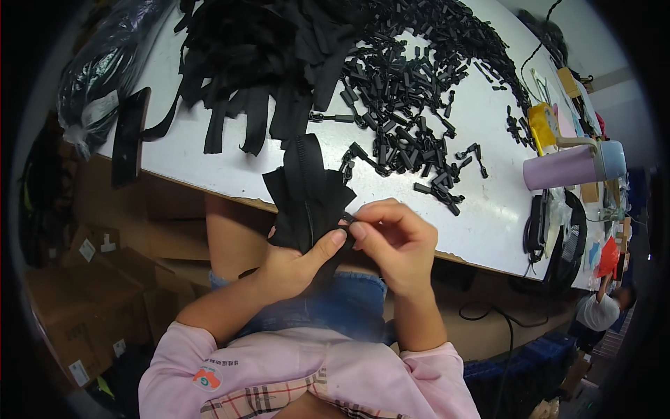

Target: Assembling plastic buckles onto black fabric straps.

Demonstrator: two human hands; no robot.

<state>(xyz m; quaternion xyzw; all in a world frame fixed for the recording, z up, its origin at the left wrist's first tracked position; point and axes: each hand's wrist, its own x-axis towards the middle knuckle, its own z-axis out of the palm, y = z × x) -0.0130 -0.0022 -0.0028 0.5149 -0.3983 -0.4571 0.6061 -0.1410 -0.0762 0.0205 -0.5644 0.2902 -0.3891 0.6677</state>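
Observation:
My left hand is closed around a bunch of black zipper tapes, which fan out above the fingers past the table's front edge. Close beside it, my right hand pinches a small black zipper slider between thumb and forefinger, at the right side of the bunch. The fingers partly hide the slider and the tape end there. Beyond the hands, a large heap of black zipper sliders with long pulls spreads over the white table. A pile of black zipper tapes lies at the far left.
A lilac bottle with a blue lid lies at the table's right, near a yellow packet and a black pouch. A dark flat slab juts over the left edge. Cardboard boxes stand lower left. Another person is far right.

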